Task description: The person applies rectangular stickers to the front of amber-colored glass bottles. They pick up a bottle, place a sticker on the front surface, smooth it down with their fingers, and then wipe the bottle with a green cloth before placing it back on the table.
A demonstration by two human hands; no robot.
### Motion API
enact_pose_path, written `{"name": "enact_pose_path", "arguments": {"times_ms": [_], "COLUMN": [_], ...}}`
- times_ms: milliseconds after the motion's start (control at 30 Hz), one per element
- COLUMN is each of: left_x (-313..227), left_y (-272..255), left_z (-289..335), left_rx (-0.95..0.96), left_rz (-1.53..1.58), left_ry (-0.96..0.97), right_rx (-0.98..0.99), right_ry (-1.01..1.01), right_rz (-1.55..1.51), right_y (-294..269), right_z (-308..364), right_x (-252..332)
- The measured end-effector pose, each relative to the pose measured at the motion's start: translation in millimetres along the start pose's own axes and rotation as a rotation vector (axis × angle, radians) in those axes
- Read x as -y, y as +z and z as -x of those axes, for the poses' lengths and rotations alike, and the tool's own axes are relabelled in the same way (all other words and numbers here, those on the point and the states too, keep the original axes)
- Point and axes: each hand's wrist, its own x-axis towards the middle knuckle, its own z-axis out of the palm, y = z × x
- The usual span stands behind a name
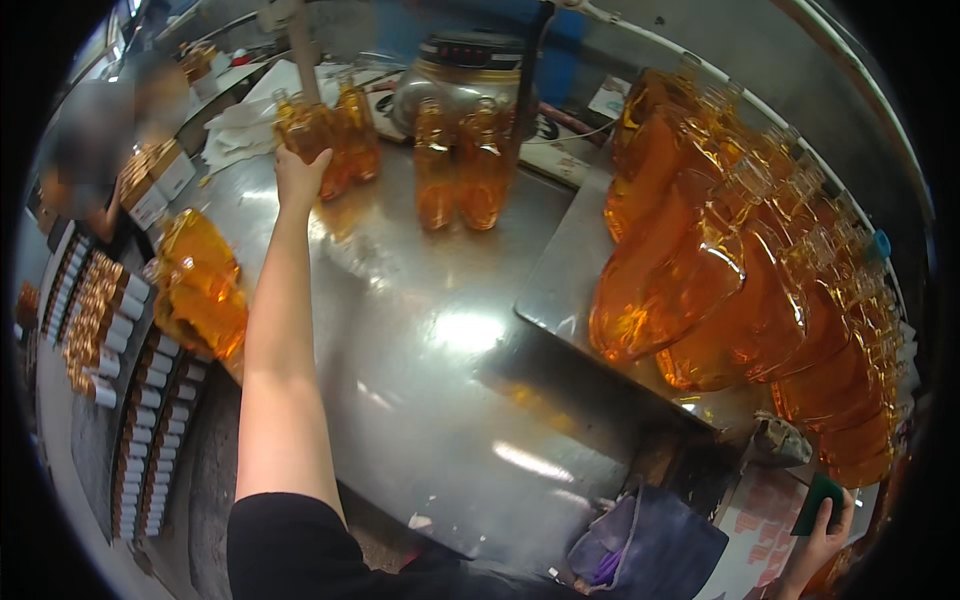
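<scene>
My left arm stretches across the metal table to its far side. There, my left hand (302, 178) is closed around the lower part of a glass bottle of amber liquid (303, 128), thumb on its right side. Another amber bottle (356, 135) stands right beside it. A little to the right, two more upright bottles (434, 165) stand close together. At the lower right, my right hand (832, 528) grips a flat dark green pad (818, 503) near a box with red print (760, 515). The fingertips of my left hand are partly hidden by the bottle.
Large amber bottles (665, 280) crowd the raised tray at right. More amber bottles (200, 275) stand at the table's left edge, near racks of white-and-copper caps (100, 320). A big glass jar (460, 75) is at the back, a dark cloth bag (655, 545) in front. Another person (90, 150) is at far left.
</scene>
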Motion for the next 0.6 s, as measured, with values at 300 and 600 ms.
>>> {"name": "enact_pose_path", "arguments": {"times_ms": [300, 600], "left_x": [-8, -87], "left_y": [-43, -217], "left_z": [44, 241], "left_rx": [0.006, 0.676], "left_rz": [-0.067, 0.762], "left_ry": [-0.057, -0.298], "right_rx": [0.014, -0.054], "right_ry": [0.094, 0.457], "right_rz": [-0.101, -0.775], "right_y": [-1, -52], "right_z": [14, 66], "right_x": [-18, -84]}}
